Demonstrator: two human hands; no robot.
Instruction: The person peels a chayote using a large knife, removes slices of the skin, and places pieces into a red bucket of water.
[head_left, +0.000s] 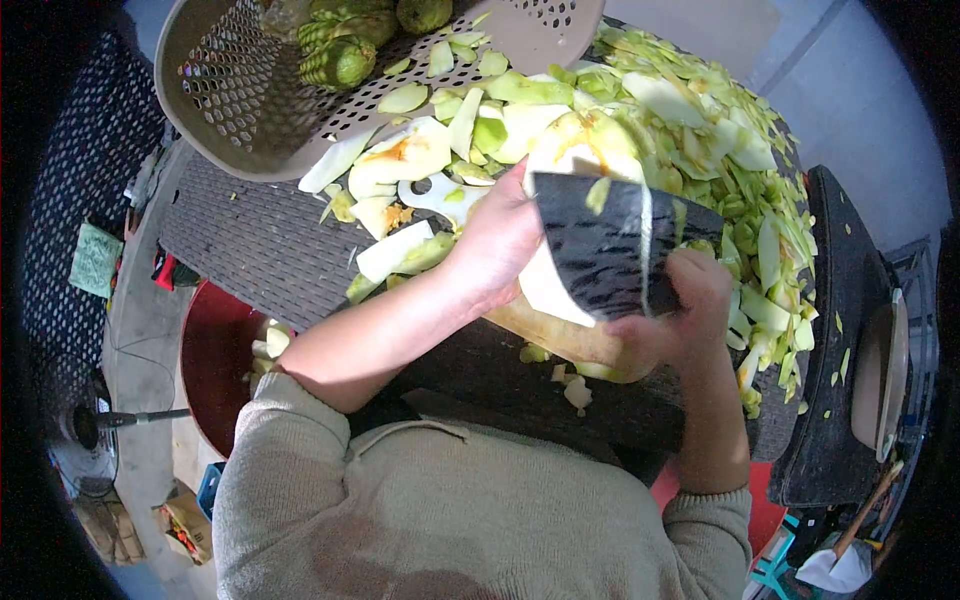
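Observation:
My left hand (496, 244) grips a large pale peeled vegetable (589, 142) with brownish streaks and a greenish patch on top. In my right hand (694, 300) is a cleaver with a broad dark blade (600, 247). The blade lies across the near face of the vegetable and hides much of it. A small scrap of green peel clings to the blade, and my right fist covers the handle. Beneath both hands sits a wooden cutting board (555, 334), partly hidden. Just beyond my left hand lies a white flat object with a round hole (439, 196).
Green peelings (750, 187) heap over the dark woven tabletop (262, 225). A perforated beige basket (225, 154) at the back holds lumpy green vegetables (349, 56). A red tub (217, 360) with pale chunks stands at lower left. A dark chair (810, 337) is at right.

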